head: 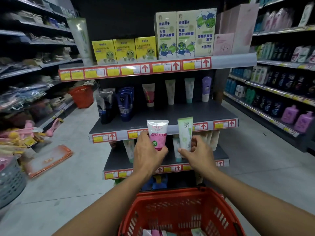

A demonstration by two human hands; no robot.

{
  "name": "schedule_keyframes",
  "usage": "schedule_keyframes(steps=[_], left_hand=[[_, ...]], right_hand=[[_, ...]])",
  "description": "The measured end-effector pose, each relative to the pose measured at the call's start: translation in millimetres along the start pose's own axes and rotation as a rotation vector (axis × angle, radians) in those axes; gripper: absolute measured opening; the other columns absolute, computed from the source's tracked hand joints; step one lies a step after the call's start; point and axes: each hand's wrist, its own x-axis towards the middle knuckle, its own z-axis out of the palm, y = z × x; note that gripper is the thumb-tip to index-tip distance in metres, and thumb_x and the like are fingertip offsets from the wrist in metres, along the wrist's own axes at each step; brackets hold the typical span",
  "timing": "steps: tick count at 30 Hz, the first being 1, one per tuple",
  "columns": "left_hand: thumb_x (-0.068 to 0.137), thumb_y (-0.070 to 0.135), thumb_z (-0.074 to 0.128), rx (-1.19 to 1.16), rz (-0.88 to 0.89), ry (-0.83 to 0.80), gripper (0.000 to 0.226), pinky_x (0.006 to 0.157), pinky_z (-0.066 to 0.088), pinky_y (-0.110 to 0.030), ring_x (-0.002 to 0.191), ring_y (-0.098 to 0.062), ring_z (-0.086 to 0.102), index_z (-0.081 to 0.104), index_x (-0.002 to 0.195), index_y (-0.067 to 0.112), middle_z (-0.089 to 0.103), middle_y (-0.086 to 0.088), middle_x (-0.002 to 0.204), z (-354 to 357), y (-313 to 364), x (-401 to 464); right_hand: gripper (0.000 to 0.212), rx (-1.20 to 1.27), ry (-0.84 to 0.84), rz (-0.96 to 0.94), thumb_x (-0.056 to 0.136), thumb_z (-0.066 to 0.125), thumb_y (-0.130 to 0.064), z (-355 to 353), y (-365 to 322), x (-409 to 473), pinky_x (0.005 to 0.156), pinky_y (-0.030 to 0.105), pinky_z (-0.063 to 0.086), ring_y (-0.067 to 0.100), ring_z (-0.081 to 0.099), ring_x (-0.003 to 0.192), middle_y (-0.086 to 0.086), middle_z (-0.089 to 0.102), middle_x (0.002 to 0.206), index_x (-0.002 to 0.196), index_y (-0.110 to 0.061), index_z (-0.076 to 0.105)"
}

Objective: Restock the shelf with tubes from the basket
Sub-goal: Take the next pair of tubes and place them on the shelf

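My left hand (pixel 148 154) grips a pink and white tube (pixel 157 133), held upright with its cap down, just in front of the middle shelf (pixel 179 113). My right hand (pixel 199 154) grips a pale green tube (pixel 185 133) beside it, also upright. Both tubes reach up to the shelf's front edge. Along the back of that shelf stand several tubes: dark blue ones (pixel 125 103) at the left, then a red one (pixel 149 94) and lighter ones. The red basket (pixel 180 210) sits below my arms with a few tubes (pixel 156 233) lying in its bottom.
Yellow and green boxes (pixel 167 34) fill the upper shelf. A lower shelf (pixel 119 160) holds more tubes. Another red basket (pixel 81 96) stands on the floor at the left, near packets (pixel 49 159) lying on the floor. Stocked shelving lines both aisles.
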Motion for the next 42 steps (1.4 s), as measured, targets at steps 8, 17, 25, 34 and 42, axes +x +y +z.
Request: schedule_keyframes(steps=[8,17,25,34,42], left_hand=[[0.073,0.041,0.080,-0.014,-0.005,0.044,0.057,0.073,0.049,-0.034,0.094,-0.019,0.060,0.046,0.114,0.023,0.056,0.003,0.104,8,9,81],[0.075,0.038,0.083,0.001,0.004,0.092,0.057,0.080,0.055,-0.045,0.098,-0.029,0.063,0.049,0.115,0.016,0.058,-0.006,0.107,19,9,157],[0.075,0.048,0.086,0.047,-0.035,0.111,0.073,0.082,0.056,-0.050,0.106,-0.035,0.063,0.050,0.126,0.011,0.062,-0.012,0.115,45,-11,163],[0.072,0.060,0.082,0.187,-0.224,-0.069,0.062,0.081,0.059,-0.042,0.101,-0.037,0.070,0.064,0.113,0.017,0.073,-0.010,0.110,49,-16,185],[0.071,0.053,0.089,0.200,-0.323,-0.128,0.069,0.081,0.051,-0.034,0.114,-0.034,0.068,0.066,0.125,0.017,0.070,-0.010,0.126,72,-16,237]], right_hand=[[0.052,-0.025,0.043,-0.066,0.074,0.087,-0.045,13,-29,84,0.076,0.041,0.061,0.011,0.067,0.091,-0.010,0.067,0.103,0.107,-0.032,0.049],[0.050,-0.037,0.082,-0.045,0.075,0.088,-0.041,32,-45,162,0.080,0.040,0.056,0.022,0.067,0.092,-0.001,0.069,0.100,0.104,-0.025,0.050],[0.058,-0.101,0.037,-0.066,0.069,0.087,-0.050,42,-32,183,0.079,0.039,0.056,0.024,0.066,0.095,0.002,0.068,0.101,0.105,-0.018,0.056],[0.045,-0.375,-0.108,0.011,0.071,0.075,-0.060,42,-25,207,0.062,0.031,0.045,0.028,0.066,0.084,0.007,0.067,0.090,0.080,-0.017,0.064],[0.053,-0.382,-0.133,0.097,0.077,0.082,-0.049,56,-36,255,0.072,0.032,0.045,0.035,0.067,0.106,0.013,0.069,0.117,0.114,-0.013,0.068]])
